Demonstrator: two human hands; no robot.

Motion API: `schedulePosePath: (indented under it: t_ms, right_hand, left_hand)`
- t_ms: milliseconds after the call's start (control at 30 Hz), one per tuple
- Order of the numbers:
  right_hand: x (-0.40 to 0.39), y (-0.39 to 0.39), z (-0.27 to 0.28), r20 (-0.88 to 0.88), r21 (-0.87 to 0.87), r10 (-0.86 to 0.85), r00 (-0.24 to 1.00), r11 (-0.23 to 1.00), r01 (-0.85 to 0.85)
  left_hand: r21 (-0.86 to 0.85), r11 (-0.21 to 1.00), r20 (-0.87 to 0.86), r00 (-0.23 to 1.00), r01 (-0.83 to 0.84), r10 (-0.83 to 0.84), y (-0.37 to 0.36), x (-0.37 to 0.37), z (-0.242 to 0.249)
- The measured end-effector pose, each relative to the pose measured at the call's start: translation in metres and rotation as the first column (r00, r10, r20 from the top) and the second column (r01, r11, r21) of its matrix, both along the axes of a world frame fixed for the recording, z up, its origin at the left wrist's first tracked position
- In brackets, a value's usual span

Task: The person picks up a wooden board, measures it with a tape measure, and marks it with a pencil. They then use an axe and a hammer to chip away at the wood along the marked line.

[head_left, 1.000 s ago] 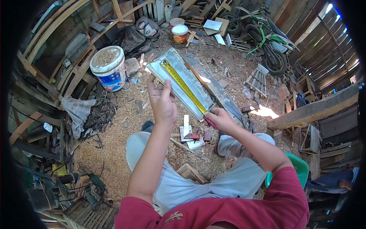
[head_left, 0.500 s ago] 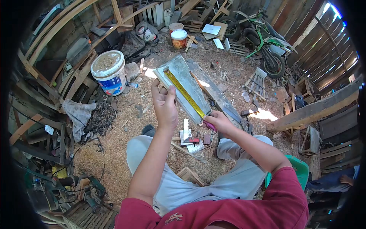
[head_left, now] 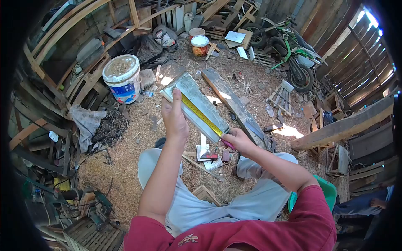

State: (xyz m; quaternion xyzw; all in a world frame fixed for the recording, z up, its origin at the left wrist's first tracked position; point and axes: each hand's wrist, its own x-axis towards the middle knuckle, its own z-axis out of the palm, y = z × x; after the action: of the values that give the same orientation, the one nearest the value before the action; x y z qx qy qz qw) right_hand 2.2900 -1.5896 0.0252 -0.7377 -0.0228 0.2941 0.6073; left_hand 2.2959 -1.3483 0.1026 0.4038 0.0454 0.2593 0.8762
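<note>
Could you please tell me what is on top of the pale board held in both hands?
A yellow tape blade lies along the pale board. The left hand covers its far end, the right hand its near end; the surface beneath cannot be seen.

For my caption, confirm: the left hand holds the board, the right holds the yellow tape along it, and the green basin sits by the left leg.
One error: the head view shows the green basin by the right leg. The left hand holds the board, and the right hand the yellow tape along it.
</note>
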Motion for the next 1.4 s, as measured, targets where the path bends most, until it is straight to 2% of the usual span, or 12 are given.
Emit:
schedulePosePath:
  t_ms: [167, 433, 467, 667, 867, 1267, 1367, 1400]
  right_hand:
    - [0.001, -0.001, -0.004, 0.003, 0.011, 0.018, 1.000, 1.000, -0.018]
    - [-0.001, 0.004, 0.004, 0.052, -0.068, 0.091, 0.995, 0.994, -0.087]
    - [-0.004, 0.004, 0.004, 0.035, 0.000, 0.073, 0.997, 0.997, -0.073]
    - [-0.007, 0.006, 0.003, 0.036, -0.081, 0.109, 0.993, 0.991, -0.105]
    - [-0.011, 0.008, 0.005, 0.042, -0.062, 0.078, 0.996, 0.995, -0.075]
    - [-0.011, 0.007, 0.004, 0.072, -0.080, 0.082, 0.994, 0.994, -0.076]
    - [-0.009, 0.008, 0.010, 0.108, -0.142, 0.109, 0.988, 0.986, -0.093]
    - [-0.008, 0.006, 0.006, 0.212, -0.210, 0.117, 0.970, 0.975, -0.072]
  left_hand:
    - [0.044, 0.999, -0.072, 0.997, -0.032, 0.035, 0.000, -0.005, 0.010]
    - [0.042, 0.987, -0.058, 0.986, -0.156, 0.159, -0.001, -0.003, 0.016]
    - [0.056, 0.984, -0.071, 0.982, -0.169, 0.173, -0.001, -0.003, 0.017]
    - [0.072, 0.979, -0.051, 0.979, -0.191, 0.195, 0.001, 0.001, 0.009]
    - [0.060, 0.986, -0.064, 0.985, -0.156, 0.160, 0.005, 0.006, 0.003]
    - [0.008, 0.974, -0.073, 0.972, -0.225, 0.225, 0.001, 0.009, 0.000]
    - [0.044, 0.964, -0.115, 0.958, -0.261, 0.264, 0.001, 0.006, 0.007]
    - [-0.012, 0.967, -0.142, 0.957, -0.256, 0.252, 0.001, 0.005, 0.010]
